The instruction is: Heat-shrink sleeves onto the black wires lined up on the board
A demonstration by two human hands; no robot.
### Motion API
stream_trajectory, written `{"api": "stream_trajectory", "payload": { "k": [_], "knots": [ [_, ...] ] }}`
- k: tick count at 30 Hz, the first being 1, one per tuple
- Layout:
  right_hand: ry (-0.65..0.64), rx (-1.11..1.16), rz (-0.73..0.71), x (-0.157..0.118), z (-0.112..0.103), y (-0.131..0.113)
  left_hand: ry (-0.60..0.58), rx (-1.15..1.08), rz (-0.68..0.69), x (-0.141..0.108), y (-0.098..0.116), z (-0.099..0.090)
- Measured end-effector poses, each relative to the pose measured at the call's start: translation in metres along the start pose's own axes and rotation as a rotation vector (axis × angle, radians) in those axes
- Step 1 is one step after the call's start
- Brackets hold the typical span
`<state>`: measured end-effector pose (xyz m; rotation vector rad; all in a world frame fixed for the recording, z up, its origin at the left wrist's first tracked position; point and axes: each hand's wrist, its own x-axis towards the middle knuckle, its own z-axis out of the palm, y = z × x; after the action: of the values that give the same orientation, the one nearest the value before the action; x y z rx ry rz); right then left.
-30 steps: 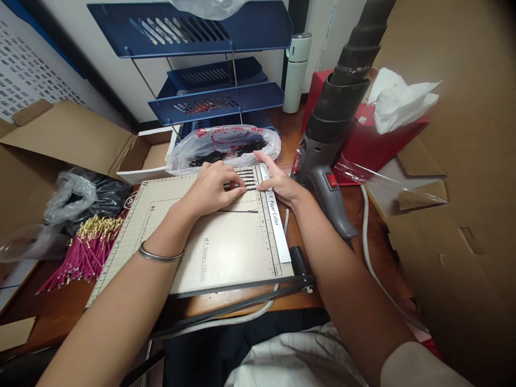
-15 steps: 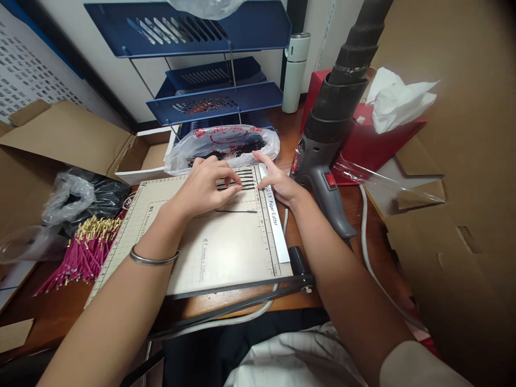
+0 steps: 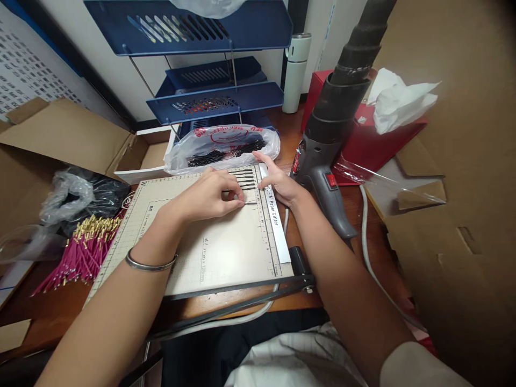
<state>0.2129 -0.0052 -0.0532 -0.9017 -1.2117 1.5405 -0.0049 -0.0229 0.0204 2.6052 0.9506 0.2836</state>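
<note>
My left hand [image 3: 213,194] is closed in a pinch over the paper cutter board [image 3: 221,258]. Between its fingertips is a thin black wire [image 3: 251,203], its thicker dark end sticking out to the right. Just beyond it, several similar black wires [image 3: 246,173] lie side by side in a row, partly hidden by my left hand. My right hand [image 3: 281,183] rests at the cutter's white right edge strip [image 3: 278,228]. Its fingers are apart, with the thumb near the wire ends and a forefinger stretched toward the plastic bag. I see nothing held in it.
Behind the board lies a clear plastic bag [image 3: 177,157] with black wires inside, before a blue rack [image 3: 217,99]. A heat gun [image 3: 326,156] stands to the right by a red tissue box [image 3: 403,126]. Magenta wires with gold ends [image 3: 86,250] lie left, near an open cardboard box [image 3: 68,129].
My left hand has moved slightly toward me and pinched the separate black wire, which has shifted up toward the row. My right hand has stayed in place.
</note>
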Motion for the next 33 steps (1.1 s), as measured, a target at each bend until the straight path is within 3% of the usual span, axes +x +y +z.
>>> {"api": "stream_trajectory", "payload": {
  "k": [8,33],
  "knots": [
    [-0.022,-0.012,0.001,-0.0032,-0.0001,-0.0032,0.129,0.12,-0.097,0.0028,-0.0068,0.0075],
    [-0.083,-0.002,-0.015,-0.0016,-0.0029,-0.0009,0.11,0.061,-0.08,0.0022,-0.0064,0.009]
  ]
}}
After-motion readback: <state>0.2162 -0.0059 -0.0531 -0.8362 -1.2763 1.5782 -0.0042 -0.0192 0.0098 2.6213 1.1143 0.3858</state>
